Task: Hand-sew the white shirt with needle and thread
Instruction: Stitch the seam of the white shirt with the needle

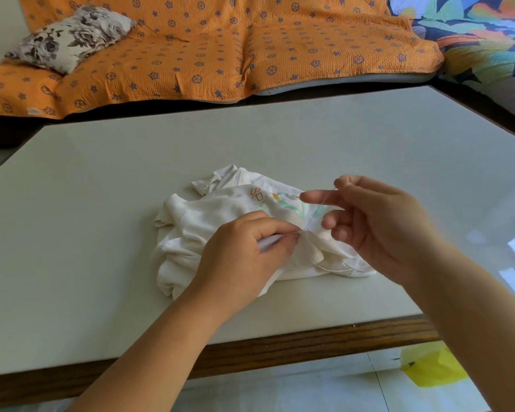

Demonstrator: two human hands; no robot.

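Pin the fold of the white shirt [191, 227], bunched mid-counter [101, 203], firmly with the pinching left hand [244, 248], right beside the stitch. With the right hand [378, 227] gripping the thread [321, 208] just above the cloth, draw steadily along its line until snug. No jerking, lest the seam pucker.

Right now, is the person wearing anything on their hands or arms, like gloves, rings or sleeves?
No. The left hand and right hand are bare: no gloves, rings, watch or bracelets show. The left forearm and right forearm are bare too, with no sleeves in view.
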